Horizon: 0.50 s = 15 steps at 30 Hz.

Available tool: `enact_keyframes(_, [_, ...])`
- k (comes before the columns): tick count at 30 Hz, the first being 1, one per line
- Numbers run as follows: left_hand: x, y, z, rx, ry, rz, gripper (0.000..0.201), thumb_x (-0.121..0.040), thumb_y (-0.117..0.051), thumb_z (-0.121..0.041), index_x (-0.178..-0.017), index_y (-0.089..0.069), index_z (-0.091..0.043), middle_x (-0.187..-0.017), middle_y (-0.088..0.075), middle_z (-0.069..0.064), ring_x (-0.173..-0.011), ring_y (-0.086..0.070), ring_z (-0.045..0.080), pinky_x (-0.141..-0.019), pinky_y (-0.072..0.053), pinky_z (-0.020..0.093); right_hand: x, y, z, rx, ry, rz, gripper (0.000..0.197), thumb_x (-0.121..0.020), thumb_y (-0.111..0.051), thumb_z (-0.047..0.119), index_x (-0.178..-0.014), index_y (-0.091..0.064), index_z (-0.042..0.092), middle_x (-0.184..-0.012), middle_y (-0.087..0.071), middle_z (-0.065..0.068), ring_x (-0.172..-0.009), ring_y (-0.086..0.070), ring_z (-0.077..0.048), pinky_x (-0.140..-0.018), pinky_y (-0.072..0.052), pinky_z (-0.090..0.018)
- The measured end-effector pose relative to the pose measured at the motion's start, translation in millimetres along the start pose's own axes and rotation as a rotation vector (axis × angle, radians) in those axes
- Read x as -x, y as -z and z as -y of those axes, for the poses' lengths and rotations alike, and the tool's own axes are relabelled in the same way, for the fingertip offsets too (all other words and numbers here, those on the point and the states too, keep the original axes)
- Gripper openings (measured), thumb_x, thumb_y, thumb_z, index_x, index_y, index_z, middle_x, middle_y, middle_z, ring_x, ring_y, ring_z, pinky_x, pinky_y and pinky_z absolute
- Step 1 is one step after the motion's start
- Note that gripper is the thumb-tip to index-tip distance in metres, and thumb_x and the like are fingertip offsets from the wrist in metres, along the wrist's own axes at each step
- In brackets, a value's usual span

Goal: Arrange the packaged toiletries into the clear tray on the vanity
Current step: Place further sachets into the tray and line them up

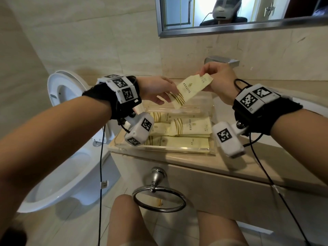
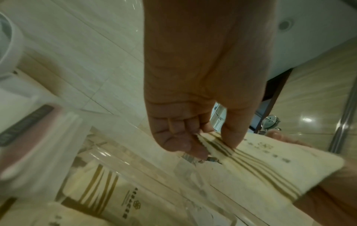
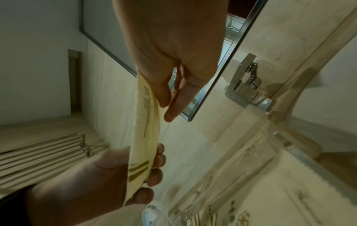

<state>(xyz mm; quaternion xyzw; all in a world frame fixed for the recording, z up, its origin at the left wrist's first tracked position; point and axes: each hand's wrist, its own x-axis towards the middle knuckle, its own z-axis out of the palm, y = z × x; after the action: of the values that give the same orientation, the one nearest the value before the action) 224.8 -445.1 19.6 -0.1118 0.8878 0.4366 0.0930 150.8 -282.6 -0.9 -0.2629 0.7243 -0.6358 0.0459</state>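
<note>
Several pale yellow packets [image 1: 188, 129] lie flat in the clear tray [image 1: 159, 150] at the vanity's [image 1: 221, 167] near left corner. Above its far edge, the left hand [image 1: 156, 89] pinches the held packet's [image 1: 190, 90] striped end while the right hand [image 1: 219, 80] pinches the other end.

black wristbands [image 1: 104, 98] | white tag-marked camera pods [image 1: 140, 129] | black cables [image 1: 100, 167]
</note>
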Motion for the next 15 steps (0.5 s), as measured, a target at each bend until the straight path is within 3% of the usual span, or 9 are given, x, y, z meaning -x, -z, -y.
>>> enact_keyframes(3, [0,4,1,-0.012,0.001,-0.045,0.013,-0.094,-0.051,-0.012,-0.083,-0.056,-0.017,-0.090,-0.068,0.000,-0.074,-0.058,0.008,-0.067,-0.048,0.020,-1,3,-2,0.101,-0.024,0.021,0.036,-0.086,-0.049,-0.010,-0.062,-0.053,0.015,-0.080,-0.062,-0.001,-0.072,-0.063,-0.007,-0.052,-0.055,-0.015])
enact_keyframes(8, [3,15,5,-0.018,-0.001,-0.203,0.014,-0.093,-0.052,-0.011,-0.082,-0.058,-0.018,-0.092,-0.064,-0.001,-0.077,-0.057,0.009,-0.069,-0.048,0.020,-3,4,-3,0.108,-0.170,0.014,0.038,-0.085,-0.033,-0.015,-0.069,-0.057,0.011,-0.081,-0.059,-0.004,-0.062,-0.063,-0.013,-0.056,-0.057,-0.022])
enact_keyframes(13, [7,24,9,-0.044,0.022,-0.231,0.013,-0.093,-0.053,-0.012,-0.083,-0.060,-0.018,-0.087,-0.065,-0.002,-0.072,-0.057,0.007,-0.066,-0.050,0.020,1,-8,0,0.124,-0.171,0.096,0.008,-0.091,-0.052,0.006,-0.088,-0.056,0.012,-0.082,-0.062,-0.003,-0.060,-0.062,-0.013,-0.055,-0.055,-0.023])
enact_keyframes(15, [9,26,12,-0.048,0.044,-0.210,0.013,-0.093,-0.052,-0.010,-0.085,-0.060,-0.017,-0.088,-0.066,-0.001,-0.072,-0.059,0.007,-0.064,-0.052,0.018,2,-12,1,0.198,-0.172,0.130,0.012,-0.087,-0.058,0.005,-0.096,-0.057,0.013,-0.083,-0.061,-0.001,-0.063,-0.061,-0.011,-0.060,-0.056,-0.023])
